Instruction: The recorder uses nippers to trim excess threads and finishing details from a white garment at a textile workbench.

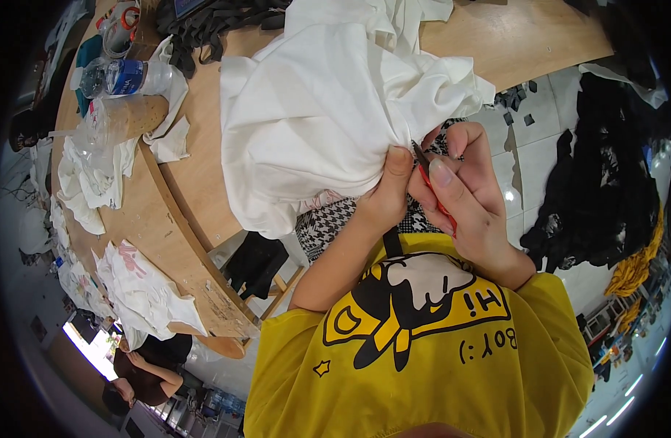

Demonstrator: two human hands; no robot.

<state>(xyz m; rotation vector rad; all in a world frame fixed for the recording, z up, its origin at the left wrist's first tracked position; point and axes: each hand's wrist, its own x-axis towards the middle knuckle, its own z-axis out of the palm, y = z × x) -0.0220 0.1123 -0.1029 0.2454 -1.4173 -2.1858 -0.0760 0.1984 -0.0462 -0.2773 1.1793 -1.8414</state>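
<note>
White knit garment point(306, 109) pinched close by the tip of red-handled snips point(446, 212)

Bunched in front of the body, spread from the wooden table point(511, 44) out over houndstooth fabric point(332, 225) at the lap, likely to let the tabletop bear most of the bulk and leave only a small fold to grip. Held in the left hand point(383, 196) with the thumb pressed down on that gathered fold, probably to pull it taut; cannot tell how the other left fingers lie, hidden beneath the cloth. Gripped in the right hand point(474, 204), with thumb and fingers pinching the handle and the rest curled: the snips, angled with the dark tip at the fold just beyond the left thumb, presumably for close control. Cannot tell whether the blades are parted.

Set well off to the left, perhaps out of the cloth's way: a water bottle point(131, 77) with a blue label, just beside a clear cup of brown drink point(143, 115). Heaped at the table's far side: dark fabric strips point(219, 25). Nearer, along the left edge: white cut pieces point(142, 281). On the tiled floor to the right: black fabric point(598, 175).
</note>
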